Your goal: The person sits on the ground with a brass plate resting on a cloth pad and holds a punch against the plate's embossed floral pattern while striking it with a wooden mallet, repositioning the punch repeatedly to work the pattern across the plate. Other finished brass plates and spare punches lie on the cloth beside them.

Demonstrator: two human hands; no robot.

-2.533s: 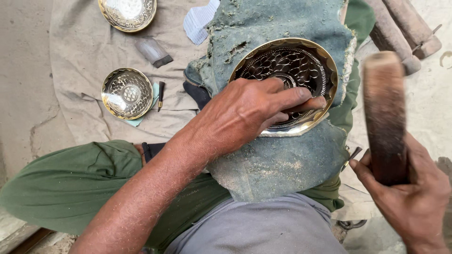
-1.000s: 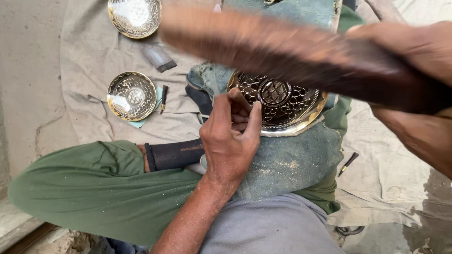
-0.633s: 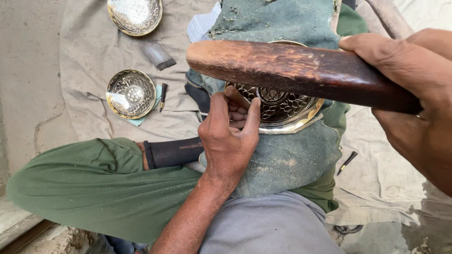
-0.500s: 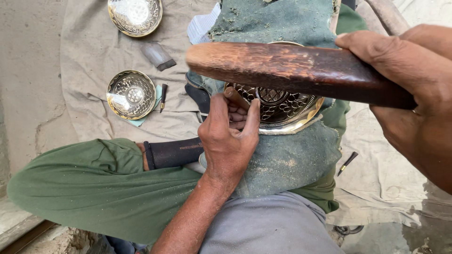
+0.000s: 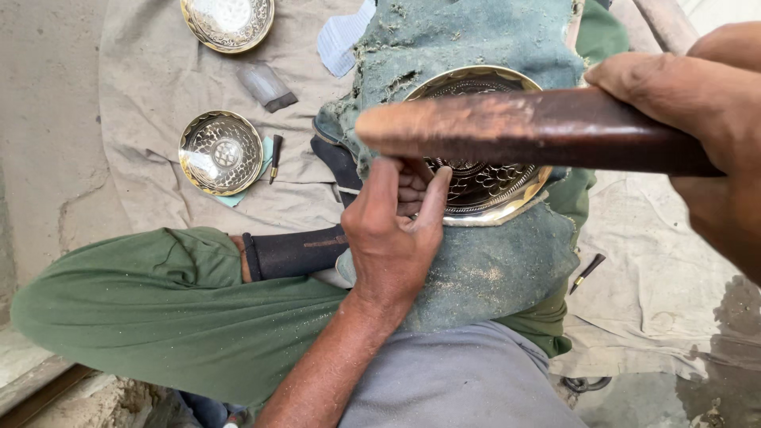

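Right hand (image 5: 705, 127) grip around wooden mallet (image 5: 523, 131), lengthwise leftward.

The left hand (image 5: 394, 238) rests at the near rim of an engraved brass plate (image 5: 483, 178), fingers curled as if pinching something small that cannot be made out, the plate lying on a worn green cloth (image 5: 483, 269) over the person's lap. The right hand (image 5: 705, 135) holds a long brown wooden mallet (image 5: 523, 131) level just above the plate. On the beige sheet (image 5: 151, 79) to the left lie two smaller brass bowls (image 5: 221, 152), well apart from the hands.
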